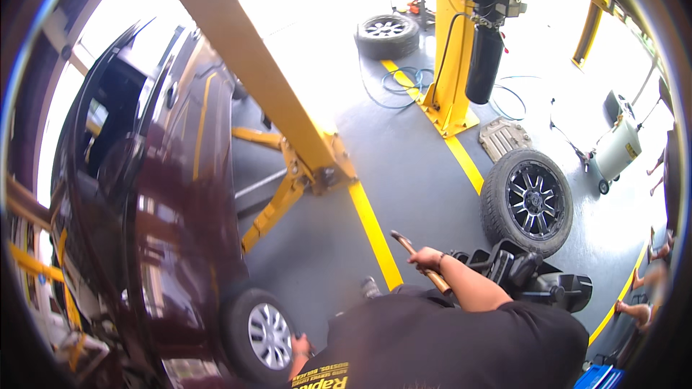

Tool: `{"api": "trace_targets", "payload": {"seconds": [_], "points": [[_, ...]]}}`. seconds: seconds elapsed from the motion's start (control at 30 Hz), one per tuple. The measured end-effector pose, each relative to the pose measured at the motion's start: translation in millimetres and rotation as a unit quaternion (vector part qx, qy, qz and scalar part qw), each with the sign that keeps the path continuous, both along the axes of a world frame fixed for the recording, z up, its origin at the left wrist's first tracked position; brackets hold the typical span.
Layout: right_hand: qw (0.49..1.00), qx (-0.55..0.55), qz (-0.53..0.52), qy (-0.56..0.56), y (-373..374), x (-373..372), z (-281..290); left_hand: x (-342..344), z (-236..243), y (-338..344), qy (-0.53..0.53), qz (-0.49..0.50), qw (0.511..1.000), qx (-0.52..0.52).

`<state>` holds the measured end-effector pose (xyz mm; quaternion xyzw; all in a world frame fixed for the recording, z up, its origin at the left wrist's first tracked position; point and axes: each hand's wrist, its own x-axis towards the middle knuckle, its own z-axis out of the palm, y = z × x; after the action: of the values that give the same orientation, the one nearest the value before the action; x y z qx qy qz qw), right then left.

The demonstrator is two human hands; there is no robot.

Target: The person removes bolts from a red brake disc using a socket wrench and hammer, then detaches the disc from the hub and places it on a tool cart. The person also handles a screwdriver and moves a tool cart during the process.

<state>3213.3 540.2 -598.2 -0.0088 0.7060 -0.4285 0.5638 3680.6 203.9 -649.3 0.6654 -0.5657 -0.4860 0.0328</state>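
Observation:
My right hand (426,258) is closed round a long wooden-handled tool (437,281), which slants from upper left to lower right in front of my body. Its kind is not clear. My left hand (300,346) is low on the left, right beside the silver-spoked wheel (269,336) of a dark maroon vehicle (173,245). That hand is small and blurred, so its finger position and any contact with the tyre cannot be made out. My black shirt fills the lower middle.
Yellow lift posts (455,50) stand on the grey floor, one beside the vehicle. A black-rimmed wheel (533,202) and black plastic parts (530,274) are at my right. Farther off are another wheel (387,34), hoses (404,90) and a wheeled grey unit (613,150). Other people's limbs (634,311) show at right.

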Motion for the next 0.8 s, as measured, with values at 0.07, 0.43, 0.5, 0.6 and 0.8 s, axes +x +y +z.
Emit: {"api": "trace_targets", "payload": {"seconds": [0.07,0.43,0.5,0.6,0.8], "points": [[0.985,0.059,-0.139,-0.081,17.8,-24.4,-2.9,-125.8,12.4,-100.8,0.039,-0.120,0.991,-0.035],[0.850,0.125,-0.496,-0.121,85.7,-158.6,-53.6,-824.2,67.7,-222.6,0.088,-0.471,0.878,0.017],[0.859,0.174,-0.468,-0.109,73.3,-213.5,-56.7,-876.9,46.8,-189.9,0.012,-0.612,0.789,-0.055],[0.870,0.188,-0.447,-0.084,38.9,-308.0,-38.1,-938.0,73.6,-118.5,-0.077,-0.793,0.602,-0.045],[0.974,0.088,-0.203,0.035,-113.4,-556.9,61.9,-1062.4,9.2,-147.4,-0.059,-0.855,0.515,0.005]]}}
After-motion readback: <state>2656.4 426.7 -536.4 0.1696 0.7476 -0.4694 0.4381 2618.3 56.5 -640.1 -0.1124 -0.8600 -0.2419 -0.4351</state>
